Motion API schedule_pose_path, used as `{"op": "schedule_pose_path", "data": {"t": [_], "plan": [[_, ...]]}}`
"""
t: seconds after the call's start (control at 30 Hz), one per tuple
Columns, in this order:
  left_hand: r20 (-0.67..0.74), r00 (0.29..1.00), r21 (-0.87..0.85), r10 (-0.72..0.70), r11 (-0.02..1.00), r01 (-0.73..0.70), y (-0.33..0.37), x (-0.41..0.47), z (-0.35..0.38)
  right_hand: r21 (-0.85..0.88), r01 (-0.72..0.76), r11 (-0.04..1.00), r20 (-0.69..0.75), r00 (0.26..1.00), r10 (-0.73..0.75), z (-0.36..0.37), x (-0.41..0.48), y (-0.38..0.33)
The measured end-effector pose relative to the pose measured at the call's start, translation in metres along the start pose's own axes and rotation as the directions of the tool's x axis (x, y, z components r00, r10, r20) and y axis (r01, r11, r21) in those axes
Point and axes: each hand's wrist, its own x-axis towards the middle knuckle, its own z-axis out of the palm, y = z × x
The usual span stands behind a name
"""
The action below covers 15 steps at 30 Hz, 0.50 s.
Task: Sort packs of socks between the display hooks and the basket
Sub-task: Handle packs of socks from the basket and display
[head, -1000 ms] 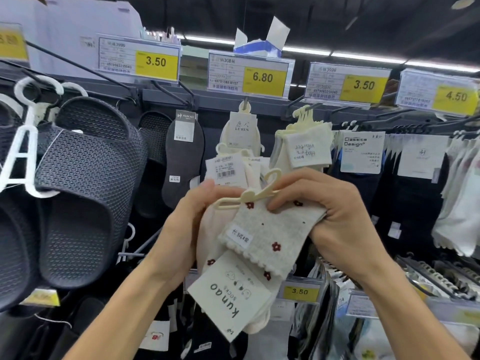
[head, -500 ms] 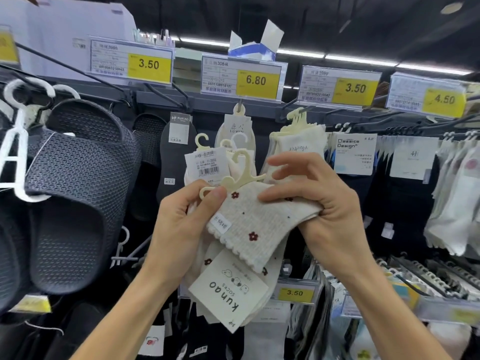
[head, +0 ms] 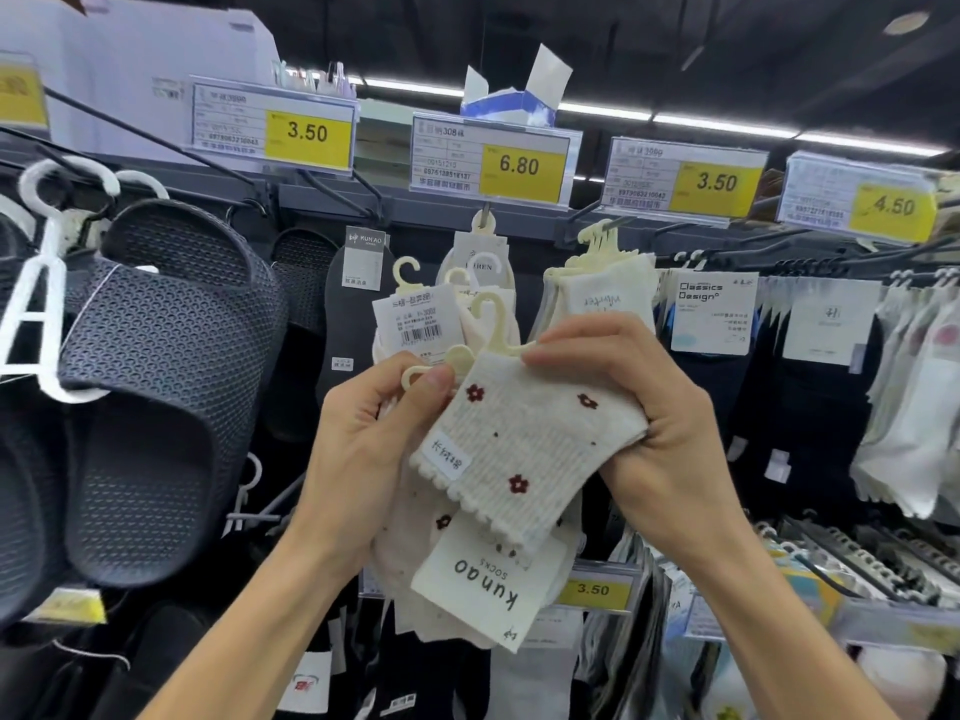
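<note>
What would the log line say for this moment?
left hand: grips sock bundle | right hand: grips flowered sock pack | cream hanger: off any hook

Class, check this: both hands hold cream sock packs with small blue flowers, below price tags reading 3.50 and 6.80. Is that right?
Not quite: in the head view the flowers on the sock packs are dark red, not blue. The left hand and right hand do hold them, below the 3.50 tag and 6.80 tag.
</note>
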Motion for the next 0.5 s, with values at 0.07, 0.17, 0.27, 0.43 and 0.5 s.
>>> {"op": "schedule_pose_path", "data": {"t": [0.07, 0.17, 0.27, 0.43, 0.5], "plan": [[0.022, 1.0, -0.012, -0.016, 1.0, 0.016, 0.0018, 0.0007, 0.0, 0.018, -0.01, 1.0, 0.003, 1.0, 0.01, -0.0003, 0.0024, 0.0003], [0.094, 0.995, 0.019, -0.037, 0.999, 0.035, 0.0041, 0.0013, -0.0005, 0.064, -0.039, 0.997, 0.02, 0.999, 0.037, 0.002, 0.0071, 0.0006], [0.139, 0.988, 0.079, -0.069, 0.995, 0.059, 0.0043, 0.0013, 0.0002, 0.083, -0.074, 0.994, 0.094, 0.993, 0.066, 0.0048, 0.0082, 0.002], [0.137, 0.989, 0.271, -0.062, 0.962, 0.023, 0.0005, 0.0012, 0.0015, 0.165, -0.062, 0.984, 0.019, 0.998, 0.06, 0.0069, 0.0091, 0.003], [0.167, 0.983, 0.306, -0.076, 0.952, 0.021, -0.0002, 0.0017, 0.0043, 0.185, -0.044, 0.982, -0.029, 0.998, 0.05, 0.0091, 0.011, 0.0034]]}}
